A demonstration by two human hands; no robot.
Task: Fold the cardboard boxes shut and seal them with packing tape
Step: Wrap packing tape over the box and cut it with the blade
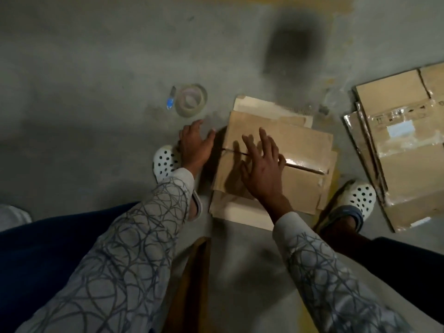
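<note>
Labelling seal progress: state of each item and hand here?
box: flaps folded shut, tape on seam's right part only
tape roll: flat on floor, untouched
blue tool: lying beside tape roll
flattened cardboard: stacked, unassembled
left hand: open, at box's left edge
right hand: open, flat over seam

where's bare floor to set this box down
Bare concrete lies left of the tape roll, and beyond the box toward the dark stain. Crowded on the right, where flattened cartons lie close beside the box.
</note>
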